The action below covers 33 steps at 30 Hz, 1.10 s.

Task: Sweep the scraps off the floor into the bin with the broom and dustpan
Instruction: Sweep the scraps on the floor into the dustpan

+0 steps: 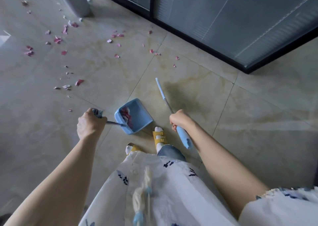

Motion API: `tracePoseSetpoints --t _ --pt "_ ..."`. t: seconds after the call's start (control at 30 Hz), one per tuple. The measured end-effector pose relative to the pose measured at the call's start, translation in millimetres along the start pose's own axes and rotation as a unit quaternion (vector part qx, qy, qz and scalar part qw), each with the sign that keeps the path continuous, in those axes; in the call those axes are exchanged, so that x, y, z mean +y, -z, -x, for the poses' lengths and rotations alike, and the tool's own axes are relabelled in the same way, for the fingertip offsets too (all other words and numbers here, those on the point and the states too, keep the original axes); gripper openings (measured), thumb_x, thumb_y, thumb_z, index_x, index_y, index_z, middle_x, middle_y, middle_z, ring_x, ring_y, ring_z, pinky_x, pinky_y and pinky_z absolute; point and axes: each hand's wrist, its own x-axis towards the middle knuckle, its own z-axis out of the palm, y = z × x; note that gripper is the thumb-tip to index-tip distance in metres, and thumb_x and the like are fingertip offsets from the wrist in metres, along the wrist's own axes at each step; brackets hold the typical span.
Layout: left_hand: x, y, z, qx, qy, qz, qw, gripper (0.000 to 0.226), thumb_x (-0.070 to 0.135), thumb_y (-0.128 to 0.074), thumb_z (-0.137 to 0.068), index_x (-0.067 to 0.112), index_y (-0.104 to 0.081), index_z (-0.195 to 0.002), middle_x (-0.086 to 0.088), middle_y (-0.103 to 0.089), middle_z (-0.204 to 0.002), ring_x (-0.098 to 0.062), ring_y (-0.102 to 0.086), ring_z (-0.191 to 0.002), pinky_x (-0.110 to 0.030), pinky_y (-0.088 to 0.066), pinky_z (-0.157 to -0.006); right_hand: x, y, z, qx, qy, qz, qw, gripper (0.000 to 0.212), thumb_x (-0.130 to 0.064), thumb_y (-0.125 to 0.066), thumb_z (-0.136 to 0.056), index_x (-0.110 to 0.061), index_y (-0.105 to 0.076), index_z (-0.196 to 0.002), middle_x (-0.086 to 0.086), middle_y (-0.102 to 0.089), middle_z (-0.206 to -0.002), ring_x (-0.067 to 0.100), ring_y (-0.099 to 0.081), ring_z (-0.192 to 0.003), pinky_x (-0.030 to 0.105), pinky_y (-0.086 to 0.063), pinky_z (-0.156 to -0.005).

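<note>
My left hand point(89, 124) is closed around the thin handle of a blue dustpan point(140, 118), which hangs low over the tiles just in front of my feet. A heap of pink scraps point(126, 115) lies at its comb edge. My right hand point(179, 121) grips the light-blue broom pole point(162, 95), which slants up and away from me; I cannot make out its bristle head. Pink and white scraps point(57, 40) are scattered over the floor ahead and to the left. The grey bin point(75, 4) stands at the top left, apart from both hands.
A dark-framed glass partition point(223, 28) runs along the upper right, its corner jutting toward the floor's middle. My feet in yellow sandals point(160, 136) stand right behind the dustpan. Glossy beige tiles point(258, 114) stretch to the right.
</note>
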Motion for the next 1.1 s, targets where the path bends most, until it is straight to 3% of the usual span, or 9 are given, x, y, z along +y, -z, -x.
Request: tracePoseSetpoints --t 0.13,0.27,0.33,0.43,0.57,0.63,0.73,0.93,1.1 --pt "1.1 -7.9 7.2 0.006 -0.002 -0.004 1.000 0.024 0.018 -0.066 -0.076 0.014 -0.062 -0.099 -0.019 -0.066 -0.100 -0.039 -0.061 -0.094 -0.037 -0.049 -0.080 7.3 -43.0 9.3 -0.064 0.025 0.045 0.997 0.017 -0.006 -0.044 -0.085 -0.005 -0.052 -0.100 0.003 -0.050 -0.052 0.013 -0.046 -0.038 0.015 -0.038 -0.036" --pt "-3.8 -9.0 5.1 -0.009 0.005 0.003 1.000 0.026 0.017 -0.063 -0.075 0.017 -0.062 -0.101 -0.016 -0.069 -0.091 -0.037 -0.064 -0.092 -0.036 -0.051 -0.082 -1.7 -52.6 22.2 -0.143 -0.013 0.027 0.989 0.009 0.001 -0.043 -0.086 -0.001 -0.046 -0.078 0.002 -0.036 -0.029 0.011 -0.034 -0.029 0.013 -0.030 -0.034" --pt "-7.5 -4.8 -1.2 -0.066 0.022 0.073 0.995 0.023 0.014 -0.062 -0.076 0.017 -0.063 -0.098 -0.011 -0.068 -0.073 -0.027 -0.070 -0.071 -0.033 -0.058 -0.076 -14.6 -42.3 26.0 -0.170 -0.021 0.015 0.985 0.018 0.003 -0.043 -0.088 -0.002 -0.044 -0.071 0.003 -0.036 -0.046 0.010 -0.031 -0.023 0.011 -0.027 -0.032" --pt "-11.6 6.6 -7.4 -0.132 0.051 0.181 0.973 0.003 0.009 -0.063 -0.081 0.012 -0.063 -0.083 -0.007 -0.058 -0.061 -0.010 -0.057 -0.033 -0.017 -0.052 -0.042 -33.6 -31.2 39.1 -0.156 0.011 0.050 0.986 0.027 0.000 -0.045 -0.088 -0.005 -0.044 -0.062 0.007 -0.039 -0.052 0.008 -0.034 -0.019 0.013 -0.031 -0.033" --pt "-17.3 15.3 -7.2 -0.105 0.071 0.229 0.965 0.017 0.015 -0.062 -0.082 0.014 -0.058 -0.065 -0.003 -0.056 -0.045 -0.021 -0.050 -0.044 -0.026 -0.048 -0.057 -55.1 -23.4 54.0 -0.129 0.029 0.053 0.990 0.035 -0.001 -0.041 -0.091 -0.005 -0.041 -0.057 0.002 -0.041 -0.028 0.008 -0.035 -0.019 0.017 -0.033 -0.033" --pt "-19.5 17.3 -4.6 -0.082 0.071 0.249 0.963 0.018 0.016 -0.062 -0.081 0.013 -0.058 -0.064 -0.002 -0.054 -0.038 -0.021 -0.048 -0.044 -0.025 -0.046 -0.056 -63.9 -17.6 55.7 -0.107 0.032 0.053 0.992 0.031 0.001 -0.041 -0.091 -0.002 -0.043 -0.060 0.006 -0.039 -0.031 0.012 -0.036 -0.031 0.016 -0.030 -0.033" --pt "-24.6 25.4 -2.8 -0.067 0.063 0.255 0.963 0.014 0.017 -0.061 -0.082 0.006 -0.062 -0.074 -0.008 -0.053 -0.048 -0.022 -0.045 -0.042 -0.023 -0.041 -0.051 -73.6 -8.8 50.6 -0.079 0.039 0.027 0.996 0.030 0.005 -0.041 -0.090 -0.002 -0.042 -0.061 0.002 -0.035 -0.032 0.013 -0.032 -0.042 0.013 -0.027 -0.033" --pt "-19.4 35.1 -16.1 -0.057 0.007 0.203 0.977 0.032 0.036 -0.053 -0.059 0.010 -0.061 -0.075 -0.009 -0.059 -0.055 -0.028 -0.057 -0.063 -0.040 -0.054 -0.073 -73.9 0.4 14.4 -0.030 0.050 -0.001 0.998 0.025 0.007 -0.045 -0.084 -0.004 -0.041 -0.062 -0.002 -0.033 -0.024 0.014 -0.035 -0.038 0.014 -0.029 -0.034" --pt "9.3 41.4 -25.4 -0.020 -0.007 0.179 0.984 0.012 0.023 -0.057 -0.075 0.013 -0.061 -0.075 -0.006 -0.060 -0.056 -0.034 -0.067 -0.077 -0.039 -0.052 -0.075 -85.3 8.3 -16.1 0.013 0.055 0.051 0.997 0.012 0.005 -0.059 -0.077 0.001 -0.055 -0.066 0.000 -0.042 -0.024 0.013 -0.041 -0.031 0.022 -0.034 -0.038"
